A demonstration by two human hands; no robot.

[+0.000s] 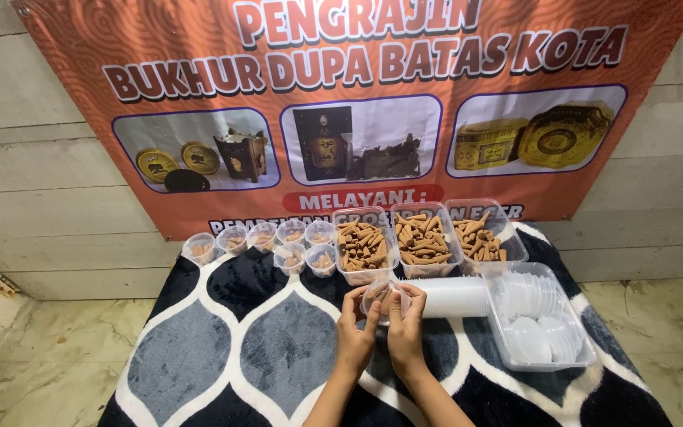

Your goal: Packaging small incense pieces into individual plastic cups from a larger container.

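Behind the patterned mat (278,348), an orange banner (73,47) with three photo panels hangs on the grey wall. Below it, seven small lidded cups (256,237) of brown bits sit left of three clear tubs (364,247) filled with brown cones. You hold a small cup (383,299) mid-mat, left hand (355,332) and right hand (406,332) both pinching its rim. Beside it lie stacked cups (456,296) and a tray of lids (537,320).

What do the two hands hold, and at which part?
Both hands, left hand and right hand, hold one small clear plastic cup by its sides.
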